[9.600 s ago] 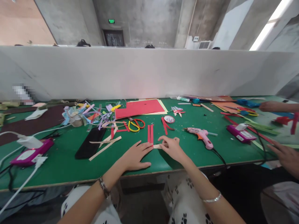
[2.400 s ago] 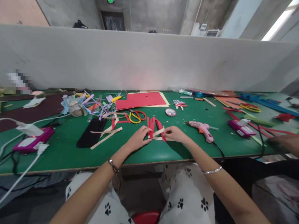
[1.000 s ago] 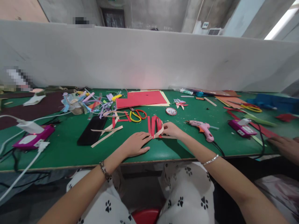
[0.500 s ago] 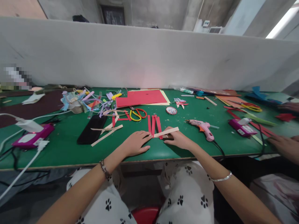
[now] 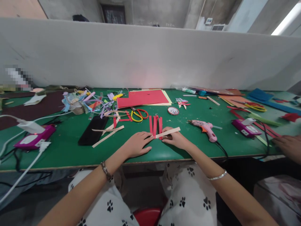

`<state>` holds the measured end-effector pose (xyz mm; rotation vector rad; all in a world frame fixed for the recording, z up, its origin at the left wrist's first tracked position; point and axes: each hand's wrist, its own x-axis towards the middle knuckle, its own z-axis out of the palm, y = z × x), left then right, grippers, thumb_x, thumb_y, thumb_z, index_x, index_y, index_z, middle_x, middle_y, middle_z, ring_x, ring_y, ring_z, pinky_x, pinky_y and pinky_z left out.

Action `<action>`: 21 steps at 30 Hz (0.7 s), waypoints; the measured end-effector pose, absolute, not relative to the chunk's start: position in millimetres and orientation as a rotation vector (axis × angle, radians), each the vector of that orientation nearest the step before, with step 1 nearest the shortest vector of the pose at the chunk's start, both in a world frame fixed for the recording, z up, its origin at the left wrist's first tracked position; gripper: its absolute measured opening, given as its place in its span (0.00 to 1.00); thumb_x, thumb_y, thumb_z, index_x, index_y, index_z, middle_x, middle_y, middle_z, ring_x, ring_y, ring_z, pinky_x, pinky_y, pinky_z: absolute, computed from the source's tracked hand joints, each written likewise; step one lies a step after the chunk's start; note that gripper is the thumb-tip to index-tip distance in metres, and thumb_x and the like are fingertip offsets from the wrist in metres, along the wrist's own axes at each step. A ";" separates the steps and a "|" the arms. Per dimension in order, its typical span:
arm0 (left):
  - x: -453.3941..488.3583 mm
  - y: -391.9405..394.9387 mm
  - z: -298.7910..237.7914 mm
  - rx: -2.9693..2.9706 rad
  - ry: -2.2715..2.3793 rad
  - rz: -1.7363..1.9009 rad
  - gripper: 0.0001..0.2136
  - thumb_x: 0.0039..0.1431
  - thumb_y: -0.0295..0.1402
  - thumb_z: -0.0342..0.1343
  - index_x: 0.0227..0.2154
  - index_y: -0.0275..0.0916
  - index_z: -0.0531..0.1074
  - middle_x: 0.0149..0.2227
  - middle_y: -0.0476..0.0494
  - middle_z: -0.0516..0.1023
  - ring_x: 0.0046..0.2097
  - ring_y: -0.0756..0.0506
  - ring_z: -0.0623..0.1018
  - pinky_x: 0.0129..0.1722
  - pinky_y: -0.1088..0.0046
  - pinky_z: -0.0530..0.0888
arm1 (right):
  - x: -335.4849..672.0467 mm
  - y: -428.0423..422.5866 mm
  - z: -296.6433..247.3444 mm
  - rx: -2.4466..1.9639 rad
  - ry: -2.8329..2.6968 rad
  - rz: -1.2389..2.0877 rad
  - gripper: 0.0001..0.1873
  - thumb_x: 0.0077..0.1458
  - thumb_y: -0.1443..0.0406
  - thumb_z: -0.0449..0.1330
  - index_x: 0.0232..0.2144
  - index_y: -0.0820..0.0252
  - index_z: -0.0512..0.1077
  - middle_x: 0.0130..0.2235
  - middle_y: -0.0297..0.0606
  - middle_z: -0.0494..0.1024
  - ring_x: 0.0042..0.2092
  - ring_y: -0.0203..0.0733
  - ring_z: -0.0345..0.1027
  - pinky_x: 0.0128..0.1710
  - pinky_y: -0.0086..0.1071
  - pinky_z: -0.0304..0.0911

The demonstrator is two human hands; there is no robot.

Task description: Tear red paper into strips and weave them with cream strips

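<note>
Three red paper strips lie side by side on the green table, running away from me. A beige paper strip crosses their near ends, its right end lifted. My left hand lies flat with fingers spread, fingertips pressing the near ends of the red strips. My right hand pinches the beige strip just right of the red ones.
Red-and-yellow scissors, a red sheet, a black phone, loose beige strips and a ribbon heap lie beyond. A pink glue gun lies right. Another person's hand rests at far right.
The beige strip, curled up over the red strips a second ago, now lies across their near ends. My right hand has come down to the table; my left hand has stayed put.
</note>
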<state>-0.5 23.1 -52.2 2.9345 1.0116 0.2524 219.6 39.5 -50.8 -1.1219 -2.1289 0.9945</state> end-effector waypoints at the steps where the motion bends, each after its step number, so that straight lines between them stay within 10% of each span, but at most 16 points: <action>1: -0.6 23.2 -52.4 2.935 1.012 0.254 0.19 0.58 0.39 0.42 0.49 0.34 0.63 0.49 0.36 0.68 0.50 0.41 0.66 0.49 0.62 0.64 | 219.6 40.3 -51.0 -1.123 -2.157 0.950 0.08 0.45 0.67 0.56 0.31 0.60 0.63 0.34 0.37 0.66 0.35 0.37 0.66 0.32 0.31 0.65; 21: 0.4 23.4 -51.1 2.952 1.026 0.215 0.20 0.57 0.39 0.43 0.49 0.35 0.63 0.49 0.38 0.67 0.50 0.41 0.66 0.49 0.63 0.63 | 212.3 49.0 -56.5 -0.934 -2.320 0.656 0.04 0.47 0.67 0.56 0.29 0.59 0.69 0.33 0.39 0.71 0.37 0.40 0.65 0.38 0.34 0.62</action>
